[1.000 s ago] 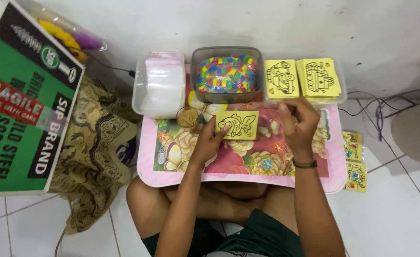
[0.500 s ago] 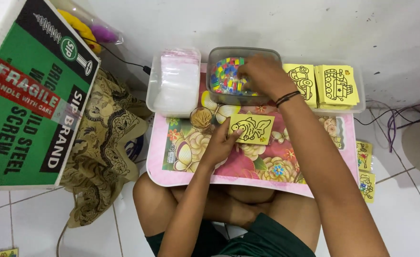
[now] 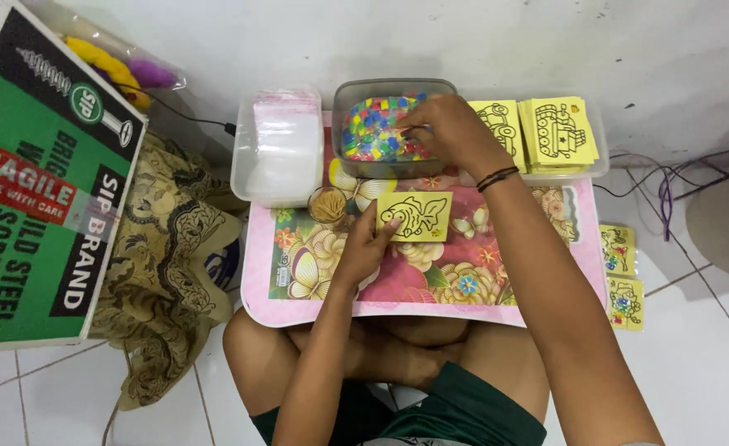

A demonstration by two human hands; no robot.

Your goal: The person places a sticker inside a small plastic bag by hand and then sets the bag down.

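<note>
My left hand [image 3: 366, 244] presses its fingertips on the left edge of a yellow card [image 3: 415, 216] with a fish outline, flat on the pink flowered lap table [image 3: 323, 299]. My right hand [image 3: 449, 132] reaches into the grey tub [image 3: 356, 89] of small coloured pieces [image 3: 371, 129], fingers pinched together among them. Whether it holds a piece cannot be seen. A black band circles the right wrist.
A clear tub of white plastic bags [image 3: 278, 142] stands left of the grey tub. Stacks of yellow outline cards [image 3: 558, 132] fill a tray at right. A small round holder of sticks [image 3: 328, 205] sits by the card. A big green box [image 3: 38, 190] stands left; finished cards [image 3: 619, 274] lie on the floor.
My right hand went from above the card up to the grey tub and now dips its fingers into the coloured pieces. My left hand stays on the card.
</note>
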